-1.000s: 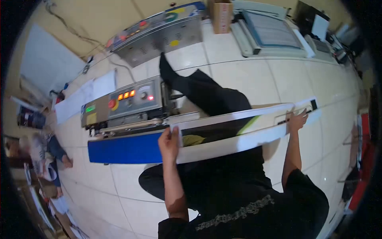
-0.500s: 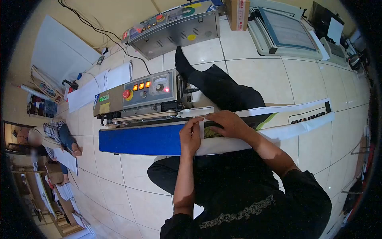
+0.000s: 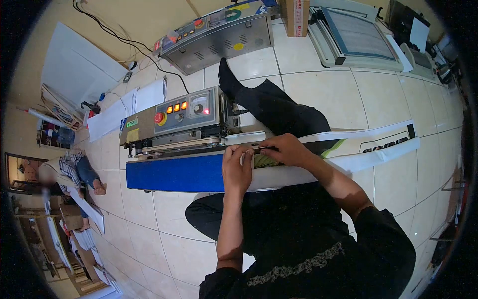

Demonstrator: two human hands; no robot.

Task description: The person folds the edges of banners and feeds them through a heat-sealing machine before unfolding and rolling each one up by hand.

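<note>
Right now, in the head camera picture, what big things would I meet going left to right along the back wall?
White board → steel machine with a red button → cardboard box → framed screen.

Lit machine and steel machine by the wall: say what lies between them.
In the head view, tiled floor, a black cable and the person's black-covered foot lie between the lit machine and steel machine.
</note>
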